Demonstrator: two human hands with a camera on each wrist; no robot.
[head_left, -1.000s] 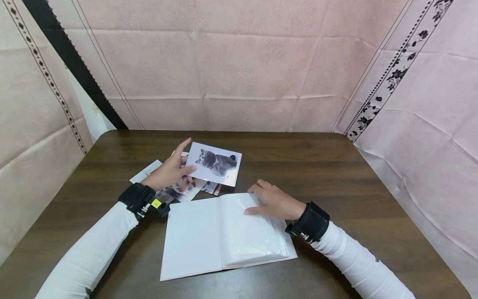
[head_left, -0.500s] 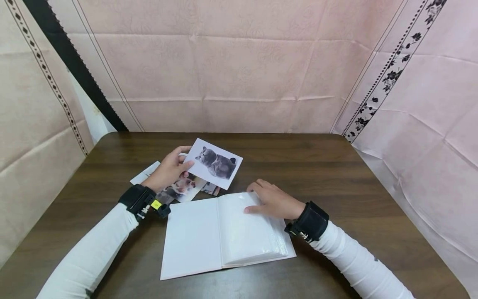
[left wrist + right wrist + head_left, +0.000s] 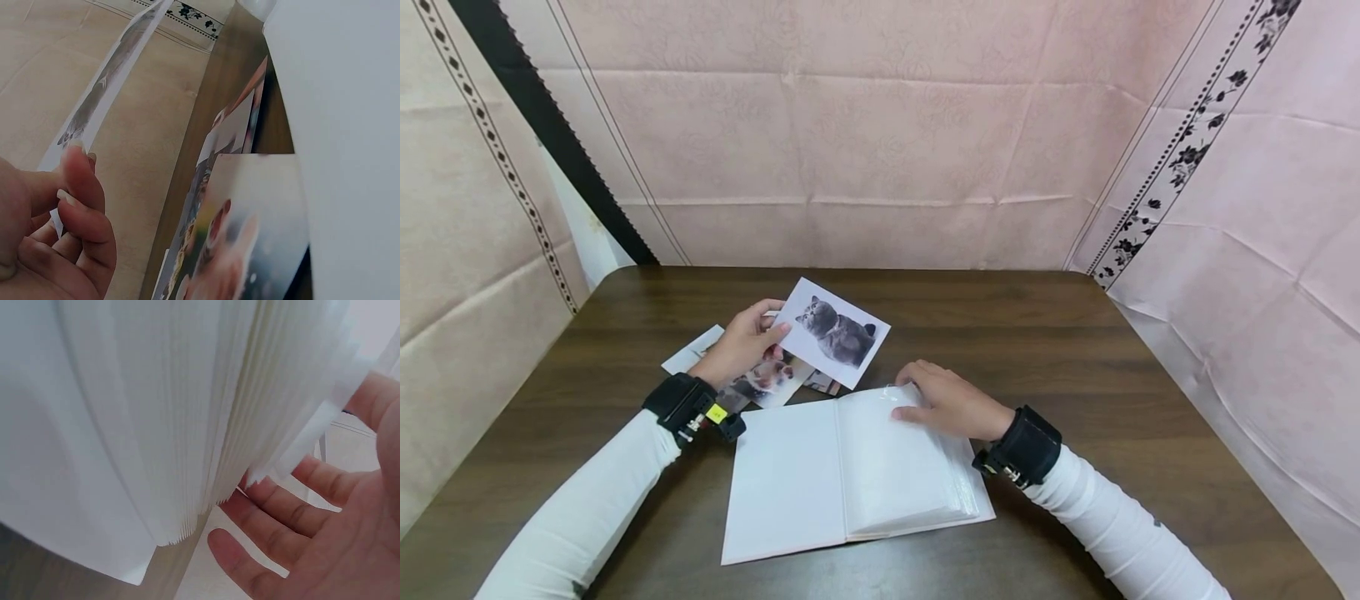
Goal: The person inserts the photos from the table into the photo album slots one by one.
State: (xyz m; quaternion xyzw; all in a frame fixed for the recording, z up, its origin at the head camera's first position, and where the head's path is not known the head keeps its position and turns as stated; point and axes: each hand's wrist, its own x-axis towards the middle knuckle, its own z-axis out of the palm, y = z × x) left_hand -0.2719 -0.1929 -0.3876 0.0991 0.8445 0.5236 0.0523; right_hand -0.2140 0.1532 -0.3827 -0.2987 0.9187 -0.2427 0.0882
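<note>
My left hand (image 3: 741, 343) pinches a photo (image 3: 837, 333) of a grey cat between thumb and fingers, tilted above the far edge of an open photo album (image 3: 786, 487). In the left wrist view this cat photo (image 3: 103, 94) appears nearly edge-on. My right hand (image 3: 953, 402) holds the top of the album's right-hand clear sleeves (image 3: 902, 475), thumb over the front. Seen from the right wrist, the fingers (image 3: 275, 531) bend behind the fanned page edges (image 3: 206, 425). The album's left side is a plain white inside cover.
Several loose photos (image 3: 775, 379) lie overlapping under and beside the left hand, one with a pinkish animal on top. Another white-edged photo (image 3: 688, 354) pokes out at the left. The brown wooden table (image 3: 1075, 333) reaches back to a pale cloth wall (image 3: 910, 158).
The cat photo has turned clockwise in my left hand, and the left index finger has bent down from its raised position. The right hand and album have hardly moved.
</note>
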